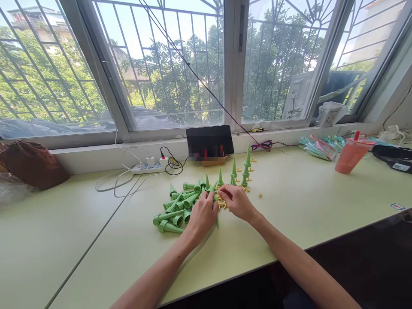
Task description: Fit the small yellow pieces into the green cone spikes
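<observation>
My left hand (202, 214) is closed at the right edge of a heap of green plastic watering spikes (175, 214), its fingers round one spike that they partly hide. My right hand (238, 201) is pinched just to the right, its fingertips over a small pile of yellow plastic valves (222, 202). What sits between those fingertips is too small to make out. Behind the right hand stand stacked green spikes (247, 161), points up, with yellow valves sticking out of their sides. A single green spike (220, 176) stands upright nearer the heap.
A dark tablet (210, 139) leans on a small brown box at the back. To its left are a power strip (149, 166) and cables. A red cup (354, 154), packaged items (317, 148) and a black bag lie right; a brown bag (35, 165) sits left.
</observation>
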Action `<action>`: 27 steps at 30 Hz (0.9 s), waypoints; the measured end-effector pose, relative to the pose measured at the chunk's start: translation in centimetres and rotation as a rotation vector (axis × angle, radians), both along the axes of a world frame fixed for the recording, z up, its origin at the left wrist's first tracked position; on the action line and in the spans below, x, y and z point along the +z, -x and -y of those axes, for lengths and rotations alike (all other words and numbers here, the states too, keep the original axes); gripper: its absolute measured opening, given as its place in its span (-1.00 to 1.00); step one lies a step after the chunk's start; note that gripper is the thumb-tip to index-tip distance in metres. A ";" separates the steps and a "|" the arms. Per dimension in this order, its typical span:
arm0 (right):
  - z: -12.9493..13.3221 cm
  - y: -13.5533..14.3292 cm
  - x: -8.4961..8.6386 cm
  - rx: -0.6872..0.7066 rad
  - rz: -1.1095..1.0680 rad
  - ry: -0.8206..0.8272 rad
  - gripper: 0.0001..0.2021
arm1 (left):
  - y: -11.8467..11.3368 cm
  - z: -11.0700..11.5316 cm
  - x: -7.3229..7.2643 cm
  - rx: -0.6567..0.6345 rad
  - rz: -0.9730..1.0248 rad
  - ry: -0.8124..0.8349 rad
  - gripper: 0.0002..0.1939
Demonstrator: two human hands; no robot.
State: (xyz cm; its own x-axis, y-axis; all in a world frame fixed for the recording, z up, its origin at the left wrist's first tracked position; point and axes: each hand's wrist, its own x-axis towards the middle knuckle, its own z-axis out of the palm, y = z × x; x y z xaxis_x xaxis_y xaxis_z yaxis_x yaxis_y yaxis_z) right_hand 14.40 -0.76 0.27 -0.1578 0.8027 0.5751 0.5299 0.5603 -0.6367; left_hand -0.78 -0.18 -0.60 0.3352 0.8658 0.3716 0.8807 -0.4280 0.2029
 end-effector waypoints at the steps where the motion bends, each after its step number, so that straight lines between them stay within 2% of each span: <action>1: 0.0 0.0 0.0 0.001 0.000 0.002 -0.77 | 0.0 0.0 0.0 -0.001 -0.002 0.002 -0.83; 27: 0.2 0.0 0.3 0.006 0.019 0.008 -0.75 | -0.1 0.5 0.5 0.011 -0.031 0.062 -0.79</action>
State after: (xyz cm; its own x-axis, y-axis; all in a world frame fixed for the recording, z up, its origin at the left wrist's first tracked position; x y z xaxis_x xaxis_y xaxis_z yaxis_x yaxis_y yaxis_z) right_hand 14.41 -0.98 0.58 -0.1736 0.8061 0.5657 0.5385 0.5586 -0.6308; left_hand -0.70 -0.64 -0.06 0.3360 0.8905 0.3068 0.8914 -0.4058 0.2016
